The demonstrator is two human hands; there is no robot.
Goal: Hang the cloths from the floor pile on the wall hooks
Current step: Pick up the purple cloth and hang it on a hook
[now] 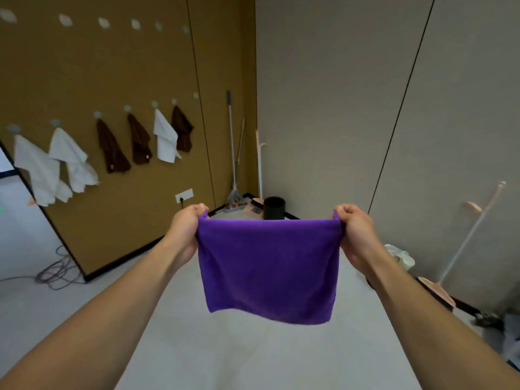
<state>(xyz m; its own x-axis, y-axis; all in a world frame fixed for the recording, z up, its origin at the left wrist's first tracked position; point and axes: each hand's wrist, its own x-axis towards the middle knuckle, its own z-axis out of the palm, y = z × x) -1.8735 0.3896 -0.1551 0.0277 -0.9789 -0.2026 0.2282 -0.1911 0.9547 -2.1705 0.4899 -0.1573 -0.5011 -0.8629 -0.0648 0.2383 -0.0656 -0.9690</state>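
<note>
1. Your left hand (187,230) and right hand (356,235) each pinch a top corner of the purple cloth (268,270), stretched at frame centre.
2. Six cloths hang on hooks (97,114) at left; their small tags are possibly labels, unreadable.

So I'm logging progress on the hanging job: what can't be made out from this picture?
Head view only:
- Floor pile: not in view, so the cloths left can't be counted.
- Black cylinder: lower part hidden behind the purple cloth.
- Leftmost white cloth: near the frame edge, its hook blurred.
- Fingers of left hand and right hand: tips hidden by the cloth corners they pinch.
</note>
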